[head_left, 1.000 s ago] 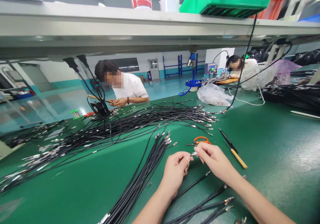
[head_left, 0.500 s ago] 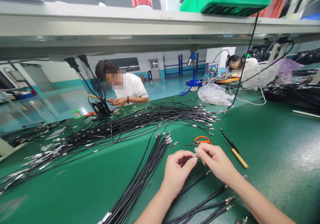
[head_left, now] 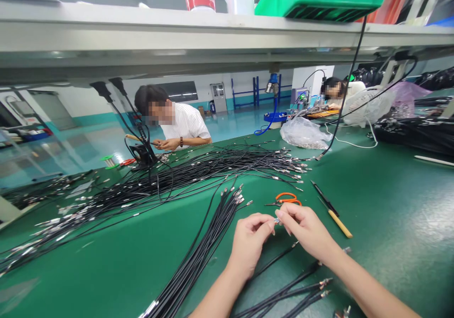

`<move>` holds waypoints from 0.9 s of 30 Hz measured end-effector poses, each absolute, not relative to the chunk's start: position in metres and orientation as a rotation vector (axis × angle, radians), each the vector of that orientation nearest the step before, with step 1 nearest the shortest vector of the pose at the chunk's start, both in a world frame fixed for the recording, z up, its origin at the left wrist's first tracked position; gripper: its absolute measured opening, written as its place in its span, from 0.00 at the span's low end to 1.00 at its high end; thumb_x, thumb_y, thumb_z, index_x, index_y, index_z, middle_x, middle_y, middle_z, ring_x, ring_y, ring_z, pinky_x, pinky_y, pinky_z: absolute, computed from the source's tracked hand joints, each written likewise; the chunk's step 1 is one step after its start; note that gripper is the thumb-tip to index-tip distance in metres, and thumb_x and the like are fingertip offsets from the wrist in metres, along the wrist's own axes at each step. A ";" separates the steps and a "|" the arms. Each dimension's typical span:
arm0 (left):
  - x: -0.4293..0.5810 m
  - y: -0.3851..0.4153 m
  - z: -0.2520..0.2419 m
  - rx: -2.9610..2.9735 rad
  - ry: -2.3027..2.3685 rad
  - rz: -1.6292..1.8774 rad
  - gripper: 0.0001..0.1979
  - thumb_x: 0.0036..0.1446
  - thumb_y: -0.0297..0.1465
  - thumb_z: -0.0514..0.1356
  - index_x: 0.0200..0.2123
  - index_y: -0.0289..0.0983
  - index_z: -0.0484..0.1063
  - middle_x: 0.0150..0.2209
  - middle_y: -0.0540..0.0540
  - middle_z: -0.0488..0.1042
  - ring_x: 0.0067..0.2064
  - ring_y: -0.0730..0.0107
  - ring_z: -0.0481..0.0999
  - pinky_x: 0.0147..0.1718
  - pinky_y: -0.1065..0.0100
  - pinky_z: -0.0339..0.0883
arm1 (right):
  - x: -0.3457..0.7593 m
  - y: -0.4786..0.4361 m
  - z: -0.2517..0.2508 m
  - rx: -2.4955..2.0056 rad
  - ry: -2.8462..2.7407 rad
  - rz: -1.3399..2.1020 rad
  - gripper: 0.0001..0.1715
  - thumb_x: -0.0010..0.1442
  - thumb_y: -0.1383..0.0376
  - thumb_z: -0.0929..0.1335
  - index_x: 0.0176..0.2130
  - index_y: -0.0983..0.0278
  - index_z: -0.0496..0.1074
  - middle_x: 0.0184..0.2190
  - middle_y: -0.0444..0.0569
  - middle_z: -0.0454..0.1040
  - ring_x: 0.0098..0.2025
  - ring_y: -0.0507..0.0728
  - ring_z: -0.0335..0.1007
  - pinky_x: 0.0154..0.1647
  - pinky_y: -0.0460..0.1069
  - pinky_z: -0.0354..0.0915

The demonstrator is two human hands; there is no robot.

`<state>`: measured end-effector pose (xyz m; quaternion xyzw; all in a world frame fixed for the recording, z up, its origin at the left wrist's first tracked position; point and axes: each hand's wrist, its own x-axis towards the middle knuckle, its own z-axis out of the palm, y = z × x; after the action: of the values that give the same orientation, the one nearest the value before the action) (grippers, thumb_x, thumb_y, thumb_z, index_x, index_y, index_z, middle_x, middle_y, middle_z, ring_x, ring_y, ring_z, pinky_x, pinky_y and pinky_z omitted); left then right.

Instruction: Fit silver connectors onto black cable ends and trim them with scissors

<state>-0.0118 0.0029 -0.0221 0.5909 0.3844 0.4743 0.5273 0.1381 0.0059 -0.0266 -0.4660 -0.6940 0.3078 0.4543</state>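
My left hand point(head_left: 250, 242) is closed in a pinch on a small silvery cable connector point(head_left: 276, 221). Thumb and fingertips of my right hand point(head_left: 303, 225) meet the connector's other side, also closed. Most of the connector is covered by the fingers. Just beyond my hands lies a pair of orange-handled scissors point(head_left: 289, 198). Black cables with bare metal ends point(head_left: 283, 295) lie under my wrists. Left of my hands rests a bundle of black cables point(head_left: 204, 242), its metal tips pointing away from me.
A large heap of black cables point(head_left: 198, 169) stretches across the green table point(head_left: 106, 256). Right of my hands lie a wooden-handled tool point(head_left: 339, 223) and a black pen-like tool point(head_left: 324, 197). An overhead shelf point(head_left: 142, 34) spans the view. A co-worker point(head_left: 187, 121) sits opposite.
My left thumb and fingers have shifted slightly and closed up at the connector. The dark cable visible inside that hand before is now hidden. My right hand has barely moved.
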 end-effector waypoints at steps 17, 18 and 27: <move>-0.016 0.018 -0.047 1.748 1.358 1.028 0.07 0.46 0.25 0.57 0.27 0.35 0.76 0.27 0.46 0.74 0.29 0.68 0.70 0.31 0.69 0.62 | 0.144 0.025 -0.050 -1.576 -1.814 0.529 0.19 0.57 0.62 0.59 0.17 0.62 0.56 0.13 0.40 0.57 0.18 0.50 0.53 0.20 0.45 0.49; -0.017 0.017 -0.048 1.831 1.416 0.973 0.08 0.45 0.24 0.57 0.25 0.36 0.76 0.26 0.47 0.74 0.29 0.68 0.70 0.31 0.69 0.62 | 0.145 0.026 -0.053 -1.608 -1.817 0.500 0.18 0.56 0.63 0.61 0.17 0.62 0.56 0.13 0.41 0.58 0.18 0.50 0.53 0.20 0.45 0.48; -0.012 -0.003 -0.042 1.922 1.223 0.428 0.10 0.42 0.21 0.55 0.21 0.37 0.76 0.17 0.50 0.71 0.21 0.70 0.71 0.23 0.73 0.62 | 0.135 0.010 -0.050 -1.370 -2.163 0.662 0.11 0.53 0.71 0.59 0.22 0.63 0.64 0.19 0.42 0.67 0.23 0.52 0.61 0.23 0.44 0.53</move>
<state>-0.0123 -0.0028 -0.0423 0.7598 0.4834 0.1693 0.4004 0.1348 0.0101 -0.0502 -0.5021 -0.7928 0.2425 0.2458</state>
